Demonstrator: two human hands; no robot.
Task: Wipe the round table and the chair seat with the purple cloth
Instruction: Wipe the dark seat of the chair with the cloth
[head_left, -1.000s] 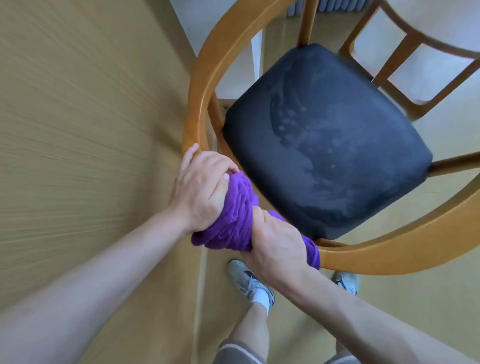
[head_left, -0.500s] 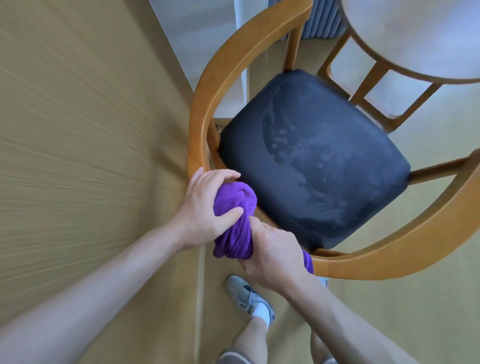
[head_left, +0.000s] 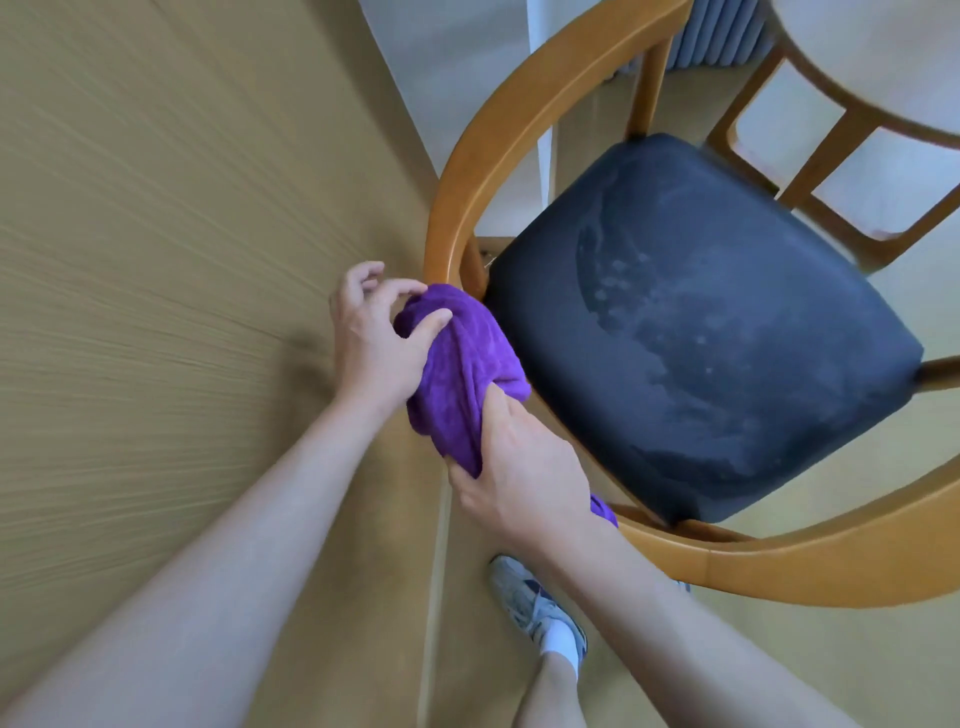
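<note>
Right hand (head_left: 519, 478) gripping bunched cloth (head_left: 462, 358) at its lower end; left hand (head_left: 371, 338) pinching the upper fold, thumb on top. Cloth off the seat (head_left: 701, 322), just at its 8 o'clock edge, against the chair rail (head_left: 467, 171). Bench (head_left: 883, 67) at 1 o'clock. Radiator (head_left: 722, 31) beyond. Shoe (head_left: 535, 608) at 6 o'clock. No legible writing.
</note>
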